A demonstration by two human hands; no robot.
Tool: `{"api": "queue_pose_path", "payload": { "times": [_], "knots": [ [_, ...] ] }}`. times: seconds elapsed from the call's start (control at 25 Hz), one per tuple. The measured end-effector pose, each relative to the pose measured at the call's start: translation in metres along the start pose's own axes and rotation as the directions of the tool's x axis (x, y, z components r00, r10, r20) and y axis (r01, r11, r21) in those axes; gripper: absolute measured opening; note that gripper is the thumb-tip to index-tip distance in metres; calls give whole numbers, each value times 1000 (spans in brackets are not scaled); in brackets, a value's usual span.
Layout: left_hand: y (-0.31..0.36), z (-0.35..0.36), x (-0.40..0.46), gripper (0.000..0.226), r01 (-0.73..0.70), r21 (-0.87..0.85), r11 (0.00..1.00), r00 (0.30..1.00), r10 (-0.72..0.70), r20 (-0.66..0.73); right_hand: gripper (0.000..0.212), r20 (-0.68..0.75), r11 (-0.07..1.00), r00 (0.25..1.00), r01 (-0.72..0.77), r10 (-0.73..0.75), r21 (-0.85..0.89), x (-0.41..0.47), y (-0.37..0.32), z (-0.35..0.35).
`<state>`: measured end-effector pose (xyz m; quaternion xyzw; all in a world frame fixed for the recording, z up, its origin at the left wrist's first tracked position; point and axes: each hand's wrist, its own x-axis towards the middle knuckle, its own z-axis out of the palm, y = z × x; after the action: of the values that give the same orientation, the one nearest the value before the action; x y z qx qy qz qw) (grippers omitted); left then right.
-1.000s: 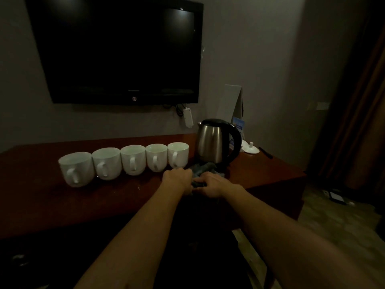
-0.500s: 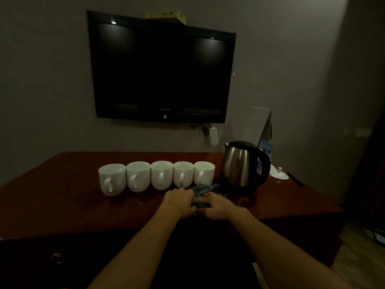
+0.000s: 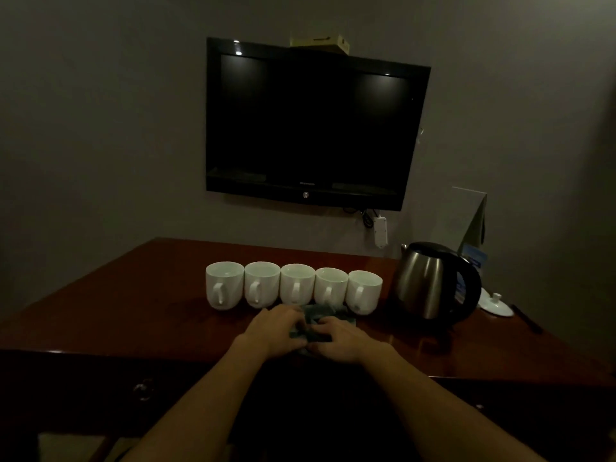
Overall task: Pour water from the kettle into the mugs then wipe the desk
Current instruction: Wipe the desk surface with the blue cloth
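My left hand (image 3: 278, 330) and my right hand (image 3: 340, 340) were side by side on a small dark cloth (image 3: 316, 316). The fingers of both hands were curled over it and held it down on the worktop (image 3: 133, 301). The cloth was bunched up between my hands, near the front edge.

Just past the cloth stood five white mugs (image 3: 296, 286) in a row. They were touching each other, and their handles faced me. It was too dark to tell what was in them.

To the right of the mugs stood the shiny kettle (image 3: 430, 281) with a black handle. It was upright and a little apart from the last mug. Farther right lay a small white lid (image 3: 496, 305) and a thin dark stick (image 3: 526, 318).

On the far wall hung a black TV (image 3: 313, 125). A white power strip (image 3: 380, 231) hung under it.
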<state>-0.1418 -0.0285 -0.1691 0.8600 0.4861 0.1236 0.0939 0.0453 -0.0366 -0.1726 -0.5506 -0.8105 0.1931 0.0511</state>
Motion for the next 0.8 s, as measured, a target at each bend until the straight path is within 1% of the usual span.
{"api": "queue_pose_path", "payload": {
  "times": [0.08, 0.12, 0.24, 0.44, 0.52, 0.68, 0.8],
  "knots": [
    [-11, -6, -3, 47, 49, -37, 998, 997, -46, 60, 53, 7, 1000, 1000, 16, -16, -17, 10, -11, 3],
    [-15, -9, -5, 49, 72, -39, 997, 992, -68, 103, 53, 11, 999, 999, 38, -38, -16, 14, -15, 5],
    [-27, -15, -8, 42, 133, -19, 991, 975, -128, 183, 51, 30, 996, 996, 83, -82, -15, 27, -26, 10],
    [-49, -22, -18, 43, 275, 70, 959, 935, -284, 212, 48, 75, 987, 985, 159, -157, -13, 46, -48, 19],
    [-57, -26, -24, 44, 329, 81, 941, 914, -339, 223, 48, 80, 982, 980, 186, -184, -24, 53, -58, 23],
    [-70, -31, -36, 39, 386, 77, 919, 884, -392, 254, 49, 107, 979, 973, 200, -202, 30, 66, -74, 28],
    [-84, -34, -43, 41, 438, 97, 894, 855, -448, 263, 55, 147, 977, 966, 209, -211, 30, 78, -85, 36]
  ]
}}
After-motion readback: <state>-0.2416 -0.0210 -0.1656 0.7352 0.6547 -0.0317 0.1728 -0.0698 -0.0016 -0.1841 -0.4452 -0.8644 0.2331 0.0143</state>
